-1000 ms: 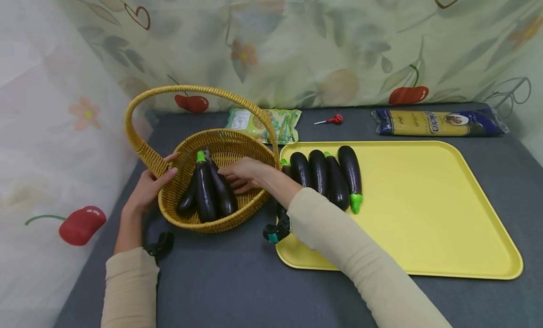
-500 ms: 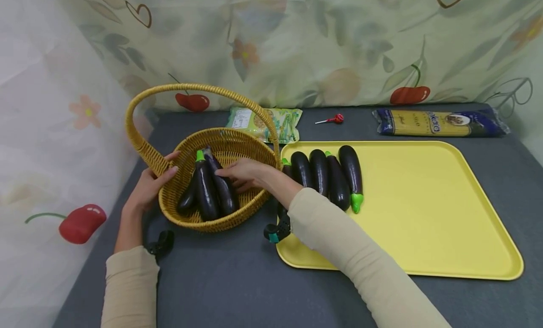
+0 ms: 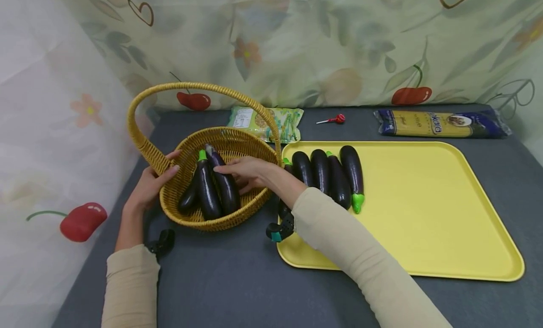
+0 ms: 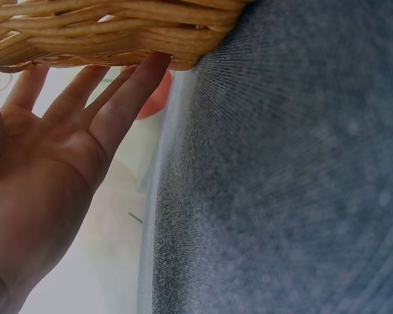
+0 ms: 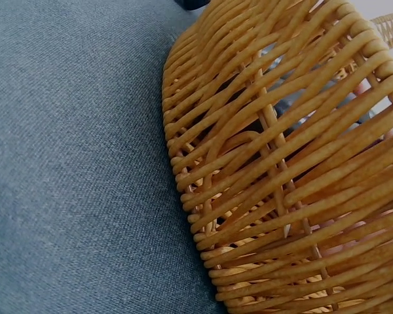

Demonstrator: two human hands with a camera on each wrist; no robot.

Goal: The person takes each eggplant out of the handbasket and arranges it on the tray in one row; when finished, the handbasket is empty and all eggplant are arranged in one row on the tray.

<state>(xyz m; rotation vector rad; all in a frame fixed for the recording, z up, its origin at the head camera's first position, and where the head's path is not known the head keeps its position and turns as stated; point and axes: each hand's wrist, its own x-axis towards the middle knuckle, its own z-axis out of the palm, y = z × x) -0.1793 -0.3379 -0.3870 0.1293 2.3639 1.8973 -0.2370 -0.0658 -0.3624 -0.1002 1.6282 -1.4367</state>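
In the head view my left hand (image 3: 148,186) holds the wicker basket (image 3: 212,227) at its left side, by the foot of the handle. The left wrist view shows that hand's long, nearly straight fingers (image 4: 121,104) against the basket's woven wall (image 4: 118,33). My right hand (image 3: 252,170) is inside the basket and grips the rightmost eggplant (image 3: 226,191), thumb on top. Its other fingers are partly hidden. Beside that eggplant lie a green-capped eggplant (image 3: 208,191) and a partly covered eggplant (image 3: 188,198). In the right wrist view the basket wall (image 5: 268,196) hides the right hand's grip.
A yellow tray (image 3: 424,215) on the right bears several eggplants (image 3: 351,172) along its left side; my right forearm crosses above it. Behind stand a green-patterned packet (image 3: 280,123), a red lollipop (image 3: 339,118) and a pasta pack (image 3: 441,124). The basket's tall handle (image 3: 199,86) arches overhead.
My right thumb has come further over the rightmost eggplant, which has shifted slightly and shows more of its stem end. My left hand stays on the basket.
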